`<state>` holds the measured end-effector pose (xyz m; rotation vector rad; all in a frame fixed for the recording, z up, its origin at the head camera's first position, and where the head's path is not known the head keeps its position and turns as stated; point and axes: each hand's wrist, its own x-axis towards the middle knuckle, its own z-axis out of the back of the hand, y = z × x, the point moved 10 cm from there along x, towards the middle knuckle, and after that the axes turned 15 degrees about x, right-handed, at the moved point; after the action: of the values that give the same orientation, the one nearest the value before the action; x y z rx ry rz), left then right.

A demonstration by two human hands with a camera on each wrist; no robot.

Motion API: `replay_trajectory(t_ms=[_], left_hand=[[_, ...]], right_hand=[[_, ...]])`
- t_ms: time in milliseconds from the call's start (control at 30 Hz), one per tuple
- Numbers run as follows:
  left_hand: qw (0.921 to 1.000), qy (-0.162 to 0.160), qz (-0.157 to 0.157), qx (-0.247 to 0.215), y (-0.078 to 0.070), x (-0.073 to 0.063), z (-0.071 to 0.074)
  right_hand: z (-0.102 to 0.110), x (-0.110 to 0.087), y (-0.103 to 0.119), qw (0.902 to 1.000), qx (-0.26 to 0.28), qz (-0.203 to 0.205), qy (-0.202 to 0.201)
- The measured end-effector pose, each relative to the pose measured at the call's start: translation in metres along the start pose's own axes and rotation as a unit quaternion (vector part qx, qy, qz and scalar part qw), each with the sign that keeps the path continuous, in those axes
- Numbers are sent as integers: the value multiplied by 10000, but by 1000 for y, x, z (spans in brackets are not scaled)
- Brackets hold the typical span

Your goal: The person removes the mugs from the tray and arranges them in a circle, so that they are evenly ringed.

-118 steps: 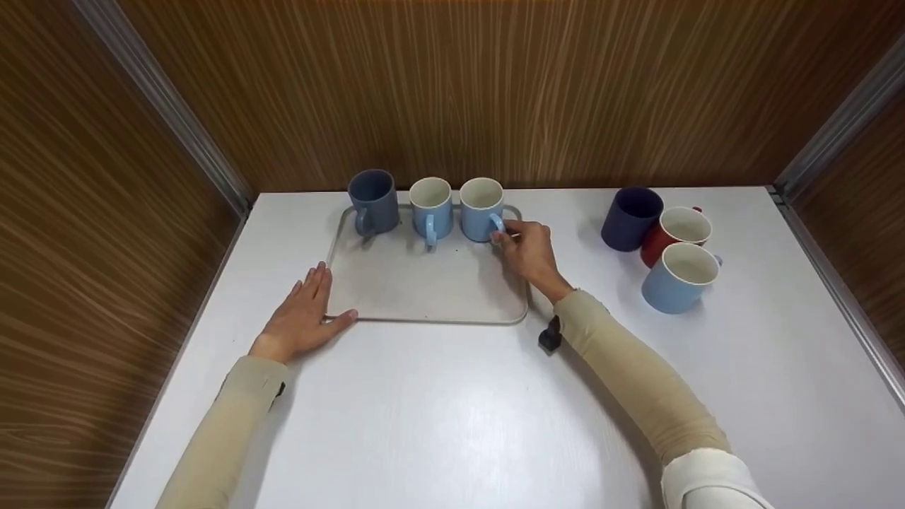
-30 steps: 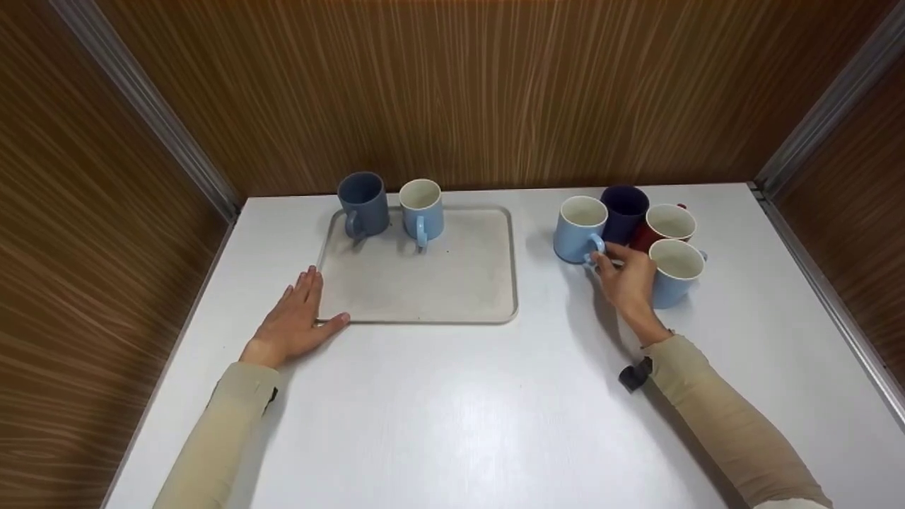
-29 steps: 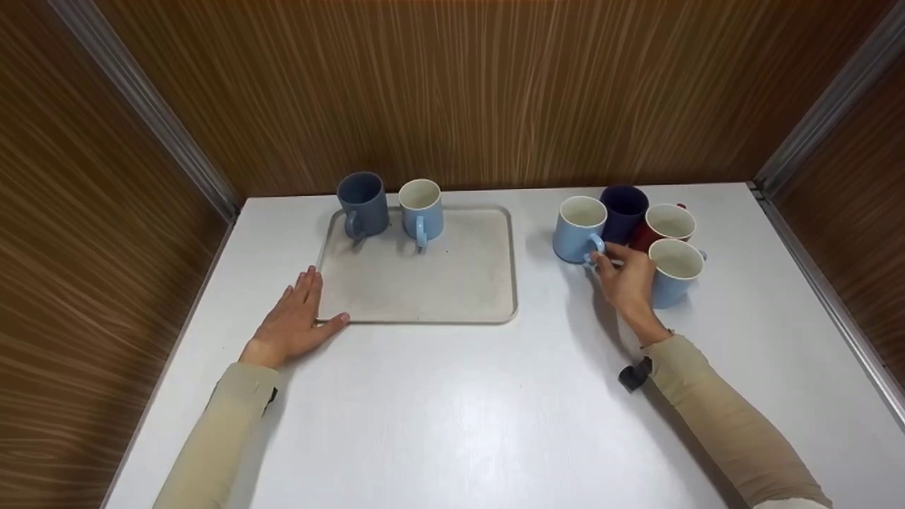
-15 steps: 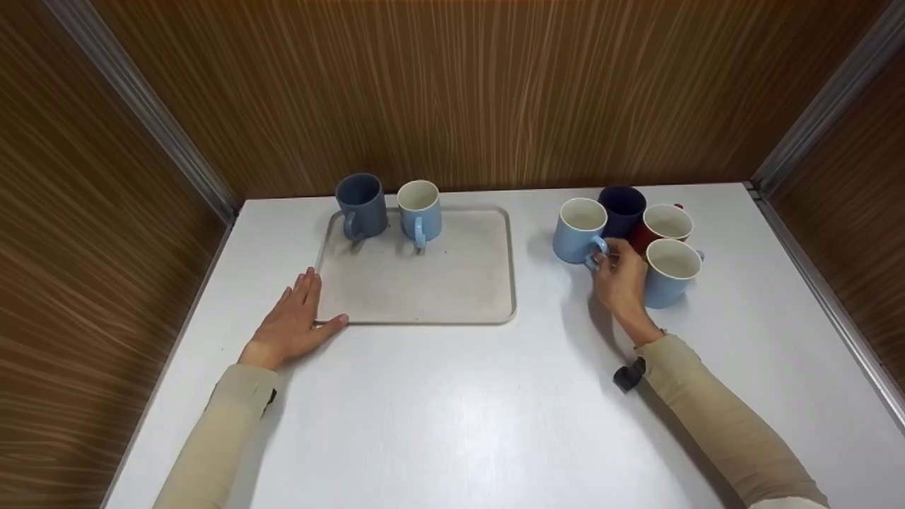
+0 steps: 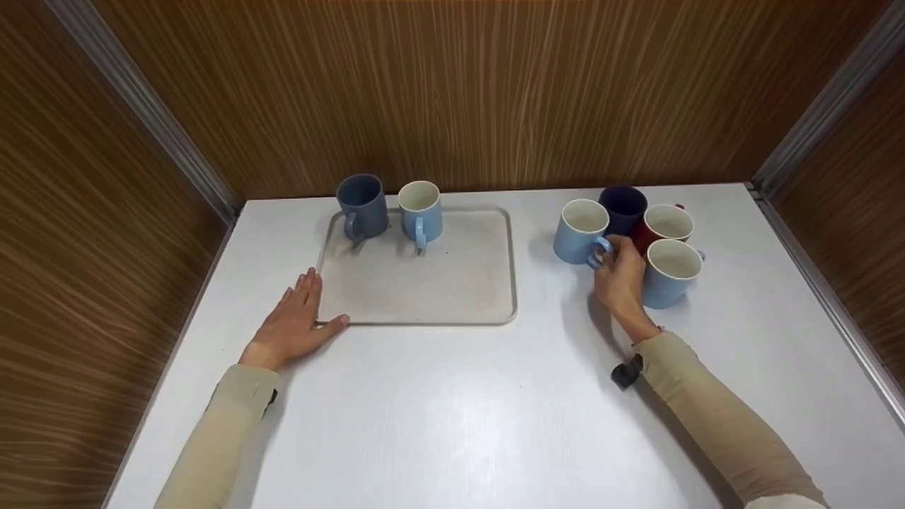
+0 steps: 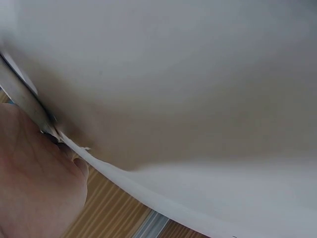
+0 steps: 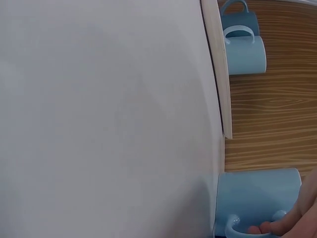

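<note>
Flat and spread, my left hand [image 5: 288,329] rests at the near left corner of a beige tray [image 5: 417,286]; in the left wrist view that hand [image 6: 37,176] lies against the tray's edge [image 6: 24,99]. My right hand [image 5: 621,281] holds a light-blue mug [image 5: 576,242] by its handle. The mug stands upright on the white table, right of the tray. In the right wrist view, fingertips [image 7: 270,227] reach inside the handle of this mug [image 7: 257,191]. On the tray's far side stand a grey-blue mug [image 5: 369,215] and another light-blue mug [image 5: 429,220].
Beside the held mug cluster a dark navy mug [image 5: 623,208], a red mug [image 5: 645,237] with a white inside, and a further light-blue mug [image 5: 661,286] near my right hand. Wood-grain panels [image 5: 481,92] close off the table's back and sides.
Since the oldest frame, my right hand has carried the light-blue mug from the tray to the table beside the other mugs. Lately its fingers shifted slightly at the handle. My left hand stays put.
</note>
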<state>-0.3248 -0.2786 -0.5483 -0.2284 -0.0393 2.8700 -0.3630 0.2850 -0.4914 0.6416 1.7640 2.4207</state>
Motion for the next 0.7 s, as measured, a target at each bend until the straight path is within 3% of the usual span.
replay_trajectory(t_ms=[433,700], left_hand=[[10000,17,-5,25,-1,0,0],[10000,22,20,-64,-1,-2,0]], right_hand=[[5,4,-6,9996,33,-69,-256],[1,1,14,9988,-38,462,-153]])
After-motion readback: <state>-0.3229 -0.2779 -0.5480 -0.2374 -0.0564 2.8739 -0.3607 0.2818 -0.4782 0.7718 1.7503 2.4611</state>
